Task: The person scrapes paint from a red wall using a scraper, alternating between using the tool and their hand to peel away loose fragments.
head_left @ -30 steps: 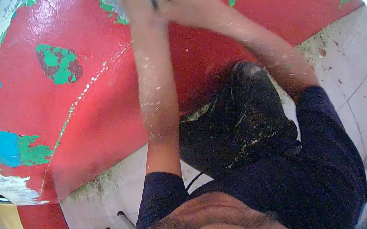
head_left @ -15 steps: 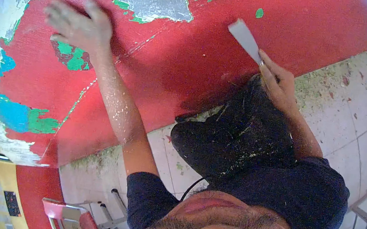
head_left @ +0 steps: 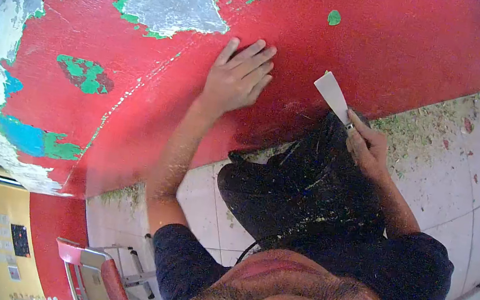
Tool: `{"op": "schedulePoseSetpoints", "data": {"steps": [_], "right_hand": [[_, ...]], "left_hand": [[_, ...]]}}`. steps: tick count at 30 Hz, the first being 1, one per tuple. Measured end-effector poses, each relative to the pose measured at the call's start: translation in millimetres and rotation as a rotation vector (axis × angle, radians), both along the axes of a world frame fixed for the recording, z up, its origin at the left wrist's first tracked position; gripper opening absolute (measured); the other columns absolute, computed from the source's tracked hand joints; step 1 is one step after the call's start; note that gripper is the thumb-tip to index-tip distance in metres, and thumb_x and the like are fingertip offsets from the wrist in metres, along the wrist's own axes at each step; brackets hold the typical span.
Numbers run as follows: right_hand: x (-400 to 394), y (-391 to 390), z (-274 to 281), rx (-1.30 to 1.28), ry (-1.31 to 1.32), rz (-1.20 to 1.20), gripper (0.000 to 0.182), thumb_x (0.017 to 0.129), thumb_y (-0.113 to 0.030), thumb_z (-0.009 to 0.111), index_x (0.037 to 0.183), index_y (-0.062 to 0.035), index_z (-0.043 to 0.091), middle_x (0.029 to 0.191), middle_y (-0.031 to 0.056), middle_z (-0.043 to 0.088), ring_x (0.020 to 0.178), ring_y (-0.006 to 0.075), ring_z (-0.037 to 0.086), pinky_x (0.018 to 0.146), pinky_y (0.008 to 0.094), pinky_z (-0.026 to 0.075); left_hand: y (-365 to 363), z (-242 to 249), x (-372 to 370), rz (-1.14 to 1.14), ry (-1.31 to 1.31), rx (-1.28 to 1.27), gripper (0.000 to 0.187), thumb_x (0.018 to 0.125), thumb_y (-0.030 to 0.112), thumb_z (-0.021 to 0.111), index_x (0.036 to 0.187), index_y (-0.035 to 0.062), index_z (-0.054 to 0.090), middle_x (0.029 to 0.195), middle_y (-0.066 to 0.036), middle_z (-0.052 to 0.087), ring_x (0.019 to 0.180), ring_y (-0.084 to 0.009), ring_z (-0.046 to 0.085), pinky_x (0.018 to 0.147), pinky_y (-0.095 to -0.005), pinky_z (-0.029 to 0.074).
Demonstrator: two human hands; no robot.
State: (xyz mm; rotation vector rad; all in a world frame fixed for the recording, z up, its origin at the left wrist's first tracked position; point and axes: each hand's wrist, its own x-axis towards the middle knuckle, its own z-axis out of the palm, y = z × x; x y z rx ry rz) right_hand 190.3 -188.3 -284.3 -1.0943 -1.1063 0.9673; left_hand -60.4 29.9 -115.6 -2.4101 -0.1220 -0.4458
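My left hand [head_left: 237, 78] lies flat against the red painted wall [head_left: 305, 53], fingers stretched out and nothing held. It is just below the right corner of a bare grey patch [head_left: 172, 1] edged with green paint. My right hand [head_left: 369, 146] is closed around the handle of a putty knife [head_left: 333, 96]. The broad pale blade points up and left, seemingly a little off the wall. A small pale bit clings to the blade's tip. Most of the handle is hidden in my fingers.
Paint flakes [head_left: 431, 133] litter the tiled floor [head_left: 434, 193] along the wall's foot. A chair with a red back [head_left: 115, 284] stands at lower left, and a metal leg [head_left: 464, 299] at lower right. Blue paint [head_left: 22, 136] and green paint [head_left: 85, 75] show through the red.
My left hand has swept right across the wall, from beside the green patch to below the grey one. My right hand has drawn the putty knife slightly down and right.
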Motion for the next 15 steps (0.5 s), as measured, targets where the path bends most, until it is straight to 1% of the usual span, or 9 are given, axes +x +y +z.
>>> {"op": "schedulePoseSetpoints", "data": {"steps": [2, 4, 6, 7, 9, 10, 12, 14, 15], "right_hand": [[-5, -2, -6, 0.003, 0.036, 0.039, 0.047, 0.101, -0.019, 0.052, 0.147, -0.0085, 0.049, 0.075, -0.0037, 0.057, 0.064, 0.0066, 0.048, 0.060, 0.0246, 0.043], [-23, 0, 4, -0.049, 0.100, 0.051, 0.048, 0.102, -0.019, 0.052, 0.149, -0.0086, 0.046, 0.074, -0.0043, 0.056, 0.063, 0.0060, 0.046, 0.059, 0.0240, 0.042], [-37, 3, 27, -0.112, 0.117, 0.129, 0.049, 0.102, -0.019, 0.052, 0.149, -0.0080, 0.045, 0.082, 0.0000, 0.063, 0.069, 0.0093, 0.055, 0.064, 0.0269, 0.047], [-43, 6, 37, -0.146, 0.118, 0.164, 0.049, 0.102, -0.020, 0.052, 0.149, -0.0077, 0.045, 0.086, 0.0021, 0.066, 0.072, 0.0110, 0.059, 0.066, 0.0283, 0.049], [-62, 24, 49, 0.082, -0.002, 0.112, 0.047, 0.102, -0.020, 0.051, 0.147, -0.0067, 0.046, 0.107, 0.0120, 0.068, 0.092, 0.0244, 0.066, 0.080, 0.0367, 0.052], [-71, 35, 56, 0.187, -0.059, 0.082, 0.046, 0.102, -0.019, 0.050, 0.146, -0.0062, 0.047, 0.118, 0.0167, 0.067, 0.103, 0.0310, 0.067, 0.087, 0.0404, 0.052], [-89, 51, 69, 0.376, -0.138, 0.018, 0.048, 0.101, -0.018, 0.050, 0.147, -0.0060, 0.045, 0.122, 0.0208, 0.064, 0.103, 0.0343, 0.065, 0.089, 0.0408, 0.051], [-107, 63, 78, 0.591, -0.184, -0.076, 0.052, 0.100, -0.015, 0.050, 0.150, -0.0065, 0.042, 0.109, 0.0205, 0.066, 0.078, 0.0289, 0.066, 0.075, 0.0361, 0.052], [-107, 57, 83, 0.504, -0.158, 0.012, 0.052, 0.099, -0.015, 0.050, 0.150, -0.0066, 0.042, 0.113, 0.0217, 0.065, 0.086, 0.0317, 0.066, 0.080, 0.0373, 0.051]], "left_hand": [[-26, -23, -2, 0.090, -0.131, -0.463, 0.060, 0.092, 0.049, 0.060, 0.139, 0.0108, 0.054, 0.130, -0.011, 0.064, 0.123, -0.0229, 0.059, 0.107, -0.0471, 0.042], [-52, -48, 11, 0.101, -0.361, -1.009, 0.066, 0.095, 0.056, 0.053, 0.137, 0.0060, 0.054, 0.124, -0.014, 0.066, 0.116, -0.0263, 0.064, 0.100, -0.0454, 0.048], [-74, -76, 38, 0.021, -0.695, -1.642, 0.076, 0.097, 0.065, 0.043, 0.137, 0.0017, 0.051, 0.123, -0.017, 0.065, 0.111, -0.0291, 0.066, 0.094, -0.0442, 0.052], [-78, -93, 55, -0.138, -0.885, -1.797, 0.091, 0.095, 0.075, 0.030, 0.139, -0.0026, 0.046, 0.122, -0.019, 0.065, 0.106, -0.0328, 0.067, 0.092, -0.0432, 0.053], [-92, -89, 66, -0.338, -0.957, -2.074, 0.092, 0.094, 0.076, 0.031, 0.140, -0.0027, 0.044, 0.123, -0.021, 0.064, 0.105, -0.0343, 0.067, 0.091, -0.0458, 0.054], [-96, -85, 72, -0.389, -1.043, -2.007, 0.086, 0.095, 0.073, 0.033, 0.135, -0.0025, 0.045, 0.113, -0.026, 0.065, 0.097, -0.0413, 0.068, 0.081, -0.0498, 0.058], [-107, -50, 71, -0.236, -1.183, -1.885, 0.069, 0.101, 0.060, 0.037, 0.127, -0.0027, 0.049, 0.101, -0.022, 0.067, 0.084, -0.0354, 0.070, 0.073, -0.0459, 0.059], [-101, -23, 56, -0.152, -1.274, -1.757, 0.053, 0.105, 0.047, 0.040, 0.119, -0.0018, 0.053, 0.086, -0.018, 0.066, 0.069, -0.0306, 0.069, 0.063, -0.0424, 0.059], [-92, -13, 47, -0.145, -1.306, -1.690, 0.045, 0.106, 0.042, 0.042, 0.114, -0.0008, 0.054, 0.078, -0.015, 0.064, 0.060, -0.0286, 0.067, 0.057, -0.0408, 0.058]]}}
